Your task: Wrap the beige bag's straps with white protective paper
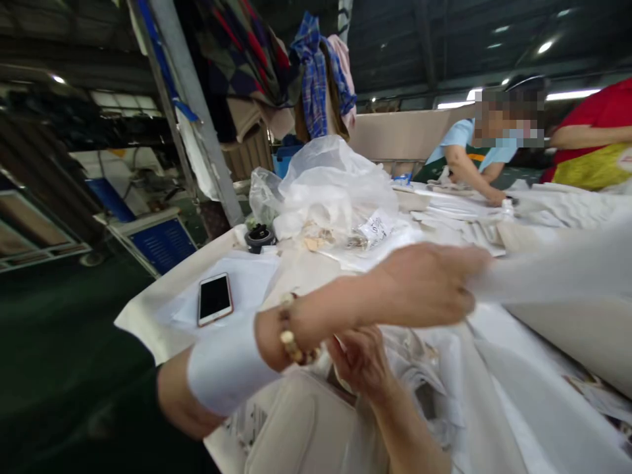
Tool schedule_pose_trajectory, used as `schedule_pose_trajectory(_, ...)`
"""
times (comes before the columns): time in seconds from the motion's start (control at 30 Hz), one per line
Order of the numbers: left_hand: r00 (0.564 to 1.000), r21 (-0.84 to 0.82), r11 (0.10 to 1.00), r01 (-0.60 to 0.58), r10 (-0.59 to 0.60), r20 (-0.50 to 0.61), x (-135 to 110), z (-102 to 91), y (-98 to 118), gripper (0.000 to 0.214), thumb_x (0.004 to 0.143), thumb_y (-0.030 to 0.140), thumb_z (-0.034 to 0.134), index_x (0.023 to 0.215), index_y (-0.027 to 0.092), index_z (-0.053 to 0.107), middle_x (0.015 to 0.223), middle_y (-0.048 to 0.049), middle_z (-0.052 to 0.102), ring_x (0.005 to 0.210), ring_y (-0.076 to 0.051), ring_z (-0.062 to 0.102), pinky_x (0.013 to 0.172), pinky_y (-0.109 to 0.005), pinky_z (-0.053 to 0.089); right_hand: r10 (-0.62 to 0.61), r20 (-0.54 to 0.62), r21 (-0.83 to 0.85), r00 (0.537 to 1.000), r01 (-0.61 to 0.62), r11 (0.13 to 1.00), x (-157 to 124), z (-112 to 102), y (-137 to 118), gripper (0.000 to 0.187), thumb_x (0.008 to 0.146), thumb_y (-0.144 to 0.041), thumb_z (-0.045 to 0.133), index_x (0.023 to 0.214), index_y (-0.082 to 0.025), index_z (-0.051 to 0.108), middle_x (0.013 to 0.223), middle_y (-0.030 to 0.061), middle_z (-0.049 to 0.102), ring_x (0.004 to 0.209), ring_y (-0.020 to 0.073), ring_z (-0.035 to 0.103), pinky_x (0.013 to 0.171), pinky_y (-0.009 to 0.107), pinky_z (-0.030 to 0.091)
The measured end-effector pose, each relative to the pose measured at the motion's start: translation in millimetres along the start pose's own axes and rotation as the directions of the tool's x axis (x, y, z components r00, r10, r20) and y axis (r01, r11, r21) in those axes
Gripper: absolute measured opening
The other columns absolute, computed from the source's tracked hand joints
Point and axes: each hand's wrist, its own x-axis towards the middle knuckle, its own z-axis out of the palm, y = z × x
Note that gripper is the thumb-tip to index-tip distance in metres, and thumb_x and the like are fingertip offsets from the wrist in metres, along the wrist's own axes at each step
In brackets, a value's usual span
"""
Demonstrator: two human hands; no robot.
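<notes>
My left hand [424,284] reaches across to the right, its fingers pinched on a sheet of white fabric [553,270] that stretches off to the right, blurred by motion. A bead bracelet [291,337] and a white sleeve cover [224,368] are on that forearm. Below it, my right hand [360,359] is curled with fingers closed on crumpled white fabric [424,368] lying on the table [148,316].
A phone [214,298] lies face up at the table's left corner. Clear plastic bags [330,181] and a small black object [260,237] sit at the far side. Two other people work at the far right. Clothes hang from a pole behind.
</notes>
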Motion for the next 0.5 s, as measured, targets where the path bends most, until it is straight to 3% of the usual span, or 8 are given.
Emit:
schedule_pose_trajectory(0.07,0.957,-0.245,0.946,0.211,-0.25,-0.145,-33,-40.7,-20,0.023,0.066,0.009,0.048,0.085,0.014,0.059,0.073,0.0008,0.059,0.07,-0.015,0.055,0.063,-0.026,0.042,-0.053,0.106,0.082,0.993,0.044,0.996,2,4,-13,0.026,0.095,-0.031,0.04,0.082,-0.02,0.06,0.074,0.0023,0.064,0.074,0.0154,0.058,0.073,0.03,0.045)
schedule_pose_trajectory(0.17,0.847,-0.614,0.725,0.311,-0.504,-0.166,-86,-63.0,-55,0.024,0.056,0.015,0.053,0.08,0.015,0.06,0.069,0.0028,0.06,0.07,-0.017,0.057,0.065,-0.026,0.044,-0.073,0.317,0.027,0.946,0.068,0.997,-4,20,-32,0.035,0.091,-0.048,0.047,0.075,-0.019,0.059,0.068,0.0021,0.063,0.071,0.0175,0.059,0.084,0.037,0.044)
schedule_pose_trajectory(0.27,0.728,-0.794,0.485,0.368,-0.681,-0.079,-129,-53.1,-86,0.027,0.049,0.015,0.058,0.076,0.015,0.061,0.067,0.0031,0.063,0.069,-0.017,0.059,0.067,-0.027,0.045,0.012,0.348,-0.123,0.937,0.033,0.992,-15,35,-42,0.047,0.083,-0.064,0.049,0.067,-0.02,0.057,0.065,0.0027,0.061,0.073,0.0195,0.061,0.099,0.042,0.038)
schedule_pose_trajectory(0.33,0.661,-0.839,0.354,0.413,-0.75,0.009,-151,-41.0,-100,0.028,0.049,0.014,0.059,0.077,0.014,0.062,0.067,0.0024,0.065,0.068,-0.017,0.06,0.067,-0.027,0.045,0.035,0.343,-0.125,0.939,0.009,0.992,-19,38,-44,0.049,0.083,-0.066,0.045,0.067,-0.02,0.056,0.066,0.0022,0.06,0.076,0.0191,0.061,0.105,0.041,0.033)
schedule_pose_trajectory(0.43,0.609,-0.875,0.209,0.436,-0.785,0.116,-174,-25.0,-116,0.03,0.049,0.014,0.06,0.079,0.014,0.062,0.068,0.0011,0.066,0.067,-0.018,0.062,0.066,-0.028,0.047,0.025,0.321,-0.088,0.947,0.004,0.996,-21,40,-44,0.053,0.086,-0.066,0.036,0.069,-0.021,0.057,0.066,0.0012,0.059,0.076,0.0184,0.062,0.108,0.04,0.028)
schedule_pose_trajectory(0.5,0.589,-0.889,0.144,0.436,-0.792,0.161,-187,-16.3,-124,0.032,0.05,0.014,0.061,0.082,0.014,0.062,0.068,0.0007,0.067,0.066,-0.018,0.062,0.065,-0.028,0.047,0.02,0.239,-0.115,0.971,0.007,0.993,-20,42,-43,0.056,0.087,-0.067,0.033,0.071,-0.02,0.058,0.07,0.0026,0.062,0.082,0.0195,0.063,0.106,0.038,0.03)
